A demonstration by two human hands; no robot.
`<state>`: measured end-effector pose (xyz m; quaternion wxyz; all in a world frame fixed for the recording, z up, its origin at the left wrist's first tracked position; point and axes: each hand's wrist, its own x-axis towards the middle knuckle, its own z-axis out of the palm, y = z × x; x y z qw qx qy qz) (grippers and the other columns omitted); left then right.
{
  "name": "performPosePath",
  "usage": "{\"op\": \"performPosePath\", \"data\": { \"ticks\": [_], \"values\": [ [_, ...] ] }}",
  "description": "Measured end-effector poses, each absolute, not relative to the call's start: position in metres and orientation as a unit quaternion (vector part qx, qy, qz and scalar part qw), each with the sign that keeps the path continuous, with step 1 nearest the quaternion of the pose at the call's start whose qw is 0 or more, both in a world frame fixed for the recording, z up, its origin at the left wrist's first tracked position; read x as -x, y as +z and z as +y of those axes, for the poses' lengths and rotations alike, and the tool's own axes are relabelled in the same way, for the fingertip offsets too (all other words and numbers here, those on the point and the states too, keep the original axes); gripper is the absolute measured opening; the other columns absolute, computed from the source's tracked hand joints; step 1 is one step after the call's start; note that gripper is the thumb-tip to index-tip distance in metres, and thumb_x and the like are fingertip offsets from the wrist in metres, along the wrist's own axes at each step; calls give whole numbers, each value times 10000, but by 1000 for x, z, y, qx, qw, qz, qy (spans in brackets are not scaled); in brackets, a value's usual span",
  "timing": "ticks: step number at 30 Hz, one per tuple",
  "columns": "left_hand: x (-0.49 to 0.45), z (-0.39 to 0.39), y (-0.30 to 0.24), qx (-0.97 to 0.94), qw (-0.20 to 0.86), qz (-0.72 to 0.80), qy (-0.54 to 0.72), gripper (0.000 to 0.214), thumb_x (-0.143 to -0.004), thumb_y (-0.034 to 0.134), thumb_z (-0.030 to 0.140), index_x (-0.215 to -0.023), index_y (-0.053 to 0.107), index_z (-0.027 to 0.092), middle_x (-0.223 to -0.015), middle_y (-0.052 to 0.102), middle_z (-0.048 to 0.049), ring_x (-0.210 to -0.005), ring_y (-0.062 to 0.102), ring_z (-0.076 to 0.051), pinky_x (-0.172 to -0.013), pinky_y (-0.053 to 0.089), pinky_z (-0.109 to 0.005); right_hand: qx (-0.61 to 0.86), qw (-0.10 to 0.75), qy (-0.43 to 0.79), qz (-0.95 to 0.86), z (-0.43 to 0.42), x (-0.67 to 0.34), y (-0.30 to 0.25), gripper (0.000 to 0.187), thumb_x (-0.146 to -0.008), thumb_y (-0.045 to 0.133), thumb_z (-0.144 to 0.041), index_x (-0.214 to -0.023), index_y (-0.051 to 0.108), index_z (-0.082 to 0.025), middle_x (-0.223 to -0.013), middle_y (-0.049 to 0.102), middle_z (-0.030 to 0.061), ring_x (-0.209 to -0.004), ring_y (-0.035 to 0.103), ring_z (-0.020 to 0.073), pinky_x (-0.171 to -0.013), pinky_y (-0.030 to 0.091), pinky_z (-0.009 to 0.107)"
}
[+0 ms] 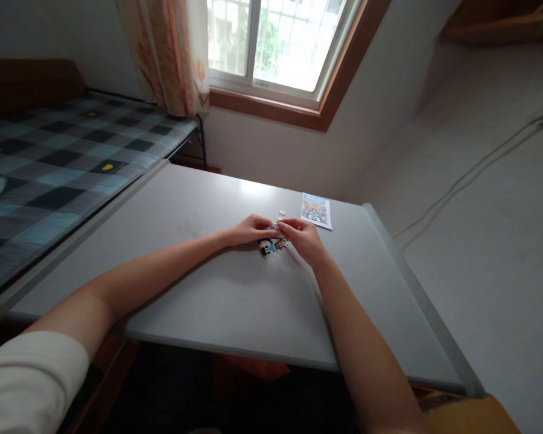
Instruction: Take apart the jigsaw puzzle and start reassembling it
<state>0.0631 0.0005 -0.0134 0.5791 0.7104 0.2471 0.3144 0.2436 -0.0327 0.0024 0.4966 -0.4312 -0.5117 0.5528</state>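
A partly joined jigsaw puzzle (268,247) with a dark, white and light-blue picture lies on the grey table, its right edge uneven. My left hand (252,230) is closed at the puzzle's upper left, with the thumb across its top edge. Thumb and forefinger of my right hand (302,236) pinch together at the puzzle's upper right, on what looks like a small puzzle piece mostly hidden by the fingertips. Just beyond both hands is a loose puzzle piece (282,212). A printed picture card (317,211) rests behind my right hand.
The grey table (235,301) has raised edges at its left and right. A bed with a checked cover (90,144) stands to the left. Beyond the table are a wall, a window (285,45) and a patterned curtain (172,60). A cable (461,175) hangs along the right wall.
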Motion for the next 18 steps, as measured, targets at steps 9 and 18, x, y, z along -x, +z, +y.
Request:
{"op": "performPosePath", "data": {
  "ticks": [9,18],
  "values": [
    [-64,1,-12,-699,583,244,335,446,-747,676,518,-836,676,81,-713,610,-21,-663,521,-115,-606,402,-228,410,534,583,-455,-35,-235,4,366,-504,862,-439,-716,680,-203,-654,642,-30,-589,542,88,-590,431,238],
    [-63,2,-11,-699,595,233,322,446,-752,680,509,-868,699,79,-721,631,-25,-650,522,-105,-589,394,-217,394,524,630,-416,-37,-232,5,360,-497,873,-411,-717,677,-205,-683,655,-19,-596,567,106,-586,461,251]
  ]
}}
